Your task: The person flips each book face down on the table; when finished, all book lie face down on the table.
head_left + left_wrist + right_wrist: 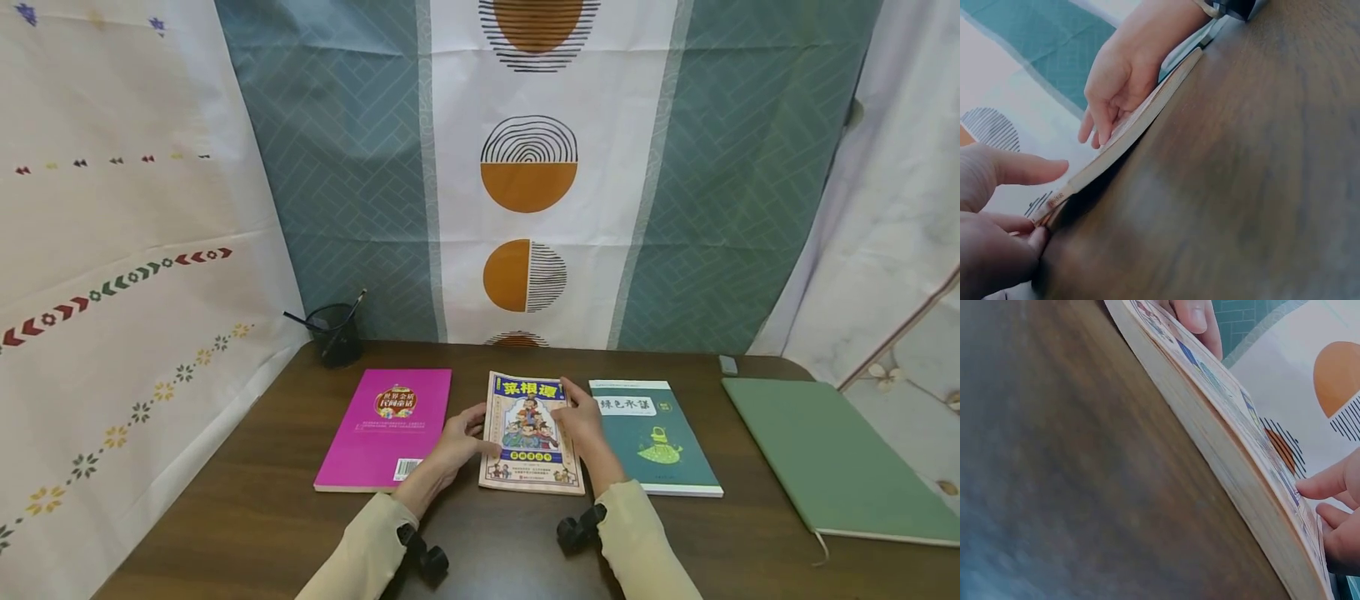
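A hanging cloth (337,183) fills the back, its teal panels patterned with fine angled lines beside a white strip of orange and black-striped discs. Before it stands a table (247,508) with a dark brown wood-grain top. At the right lies a rectangular green notebook (840,450), matte and plain, a pale ribbon trailing from its corner. A glossy magenta book (382,429) and a teal book (660,429) with a white title box lie flat at either side of the middle. Two cream sleeves (360,542) reach in from the front.

Between the two books, at the table's middle, is an illustrated paperback (528,425). Its cream cover carries yellow characters on a blue band above a cluster of cartoon figures; its page edges look pale and slightly rough. Shadow darkens its underside; whether it is wholly raised cannot be told. The left hand (453,442) grips its left edge, thumb over the cover; the right hand (585,421) holds its upper right side.
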A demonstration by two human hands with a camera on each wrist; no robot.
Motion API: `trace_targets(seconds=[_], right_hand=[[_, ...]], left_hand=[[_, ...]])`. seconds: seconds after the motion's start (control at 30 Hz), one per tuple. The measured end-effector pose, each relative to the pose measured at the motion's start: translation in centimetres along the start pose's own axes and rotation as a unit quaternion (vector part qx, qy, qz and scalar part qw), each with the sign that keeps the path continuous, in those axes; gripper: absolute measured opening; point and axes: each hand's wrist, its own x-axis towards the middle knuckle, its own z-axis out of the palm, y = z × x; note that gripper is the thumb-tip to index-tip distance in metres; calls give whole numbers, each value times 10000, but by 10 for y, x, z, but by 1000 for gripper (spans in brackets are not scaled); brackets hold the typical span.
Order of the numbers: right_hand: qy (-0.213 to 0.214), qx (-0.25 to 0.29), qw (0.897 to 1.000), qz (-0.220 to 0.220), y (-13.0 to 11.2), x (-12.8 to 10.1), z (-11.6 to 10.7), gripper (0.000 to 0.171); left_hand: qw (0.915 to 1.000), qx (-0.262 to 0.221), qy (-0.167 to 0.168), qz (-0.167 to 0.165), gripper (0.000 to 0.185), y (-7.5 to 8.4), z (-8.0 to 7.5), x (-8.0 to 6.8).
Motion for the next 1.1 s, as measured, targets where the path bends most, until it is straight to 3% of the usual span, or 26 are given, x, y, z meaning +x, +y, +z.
trace_targets(seconds=[0.23,0.4,0.6,0.83,1.1], right_hand=[[-5,106,9999,-45,0,-1,0,70],[12,-4,10000,-97,-2,-2,0,69],[-60,13,9999,-104,-1,-1,-1,69],[-199,115,9997,-62,-6,1,1,67],[-440,-322,9977,-398,-28,-8,8,67]], left_hand=[[9930,-1081,-478,-64,89,-3,-2,0],[9883,-1412,-562,-118,90,0,-3,-2],[9855,-1574,-627,-84,91,6,-2,-2],[9856,-1494,-707,368,95,20,3,-7],[9840,-1419,-636,870,89,37,5,-15]])
